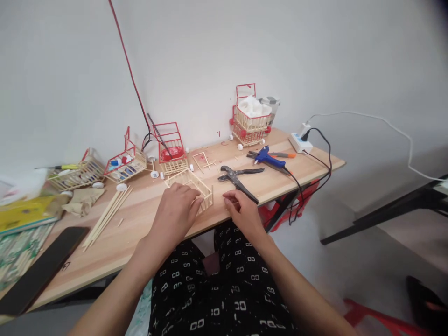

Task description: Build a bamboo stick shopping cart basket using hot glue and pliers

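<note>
Fingers of left hand at stick basket, red "1"-like mark behind

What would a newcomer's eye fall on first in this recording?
Probably the left hand over a plain stick basket at the table's near edge, with the right hand just to its right, beside dark pliers. Next, likely the red-trimmed cart holding white material near the wall, and the bright blue glue gun in front of it.

Had on the tabletop a stick basket, with pliers, then a hot-glue gun, then a power strip to its right; had sticks to its left, smartphone farther left, miniature shopping carts behind.
</note>
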`<state>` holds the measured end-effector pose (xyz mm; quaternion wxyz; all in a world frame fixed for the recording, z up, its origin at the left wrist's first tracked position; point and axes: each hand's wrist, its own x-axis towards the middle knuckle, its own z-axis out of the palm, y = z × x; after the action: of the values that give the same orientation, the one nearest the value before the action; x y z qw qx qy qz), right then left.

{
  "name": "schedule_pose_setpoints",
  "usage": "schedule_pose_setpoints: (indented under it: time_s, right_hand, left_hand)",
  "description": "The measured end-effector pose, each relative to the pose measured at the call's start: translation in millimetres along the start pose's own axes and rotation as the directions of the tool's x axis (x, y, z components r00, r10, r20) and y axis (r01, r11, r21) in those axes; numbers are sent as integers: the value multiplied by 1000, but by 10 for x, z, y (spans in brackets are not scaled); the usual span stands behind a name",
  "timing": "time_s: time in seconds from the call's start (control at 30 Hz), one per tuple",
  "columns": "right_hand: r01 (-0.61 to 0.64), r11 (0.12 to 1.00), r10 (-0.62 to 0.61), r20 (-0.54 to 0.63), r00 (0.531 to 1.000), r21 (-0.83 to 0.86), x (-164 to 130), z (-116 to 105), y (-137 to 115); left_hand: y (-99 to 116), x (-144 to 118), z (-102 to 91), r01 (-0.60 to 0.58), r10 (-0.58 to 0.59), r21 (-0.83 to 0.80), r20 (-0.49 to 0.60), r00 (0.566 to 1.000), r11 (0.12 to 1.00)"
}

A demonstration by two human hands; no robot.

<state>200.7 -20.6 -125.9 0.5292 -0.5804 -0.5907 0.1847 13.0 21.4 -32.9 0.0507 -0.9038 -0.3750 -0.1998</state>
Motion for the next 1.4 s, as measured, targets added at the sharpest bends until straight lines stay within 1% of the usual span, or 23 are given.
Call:
schedule_pose_setpoints:
  time_s: [0.17,0.33,0.47,0.63,0.8,0.97,1.1,1.2,1.3,1.4]
  right_hand:
    - [-7,999,8,-17,1000,41,6,-19,17]
    - [9,998,-8,-12,1000,69,7,-16,80]
    - [19,996,-17,-19,1000,82,8,-13,120]
    - [18,991,-15,-27,1000,131,6,-1,140]
    - [9,989,-9,-7,1000,149,3,-8,135]
    - [1,990,-2,12,1000,139,-1,-35,108]
    - [-7,990,4,21,1000,141,1,-43,90]
    - [-18,990,15,26,1000,137,5,-44,78]
    - [-22,990,18,29,999,136,8,-48,68]
    - [-21,988,15,37,999,156,10,-58,47]
  left_hand:
    - [49,-19,-3,37,-38,34,56,998,999]
    - [52,-116,9,43,-50,58,136,989,997]
    - [25,-150,-19,37,-41,37,136,990,999]
    - [72,-124,-80,37,-50,76,172,984,996]
    - [91,-167,-46,17,-27,72,152,988,997]
    - [32,-220,-22,27,-33,47,134,990,999]
    - [-66,-226,-50,9,-10,6,131,991,1000]
    - [-124,-213,-64,5,1,-47,108,994,999]
    - [-150,-199,-77,17,-11,-89,76,997,996]
    - [-177,-184,-137,49,-39,-142,68,997,989]
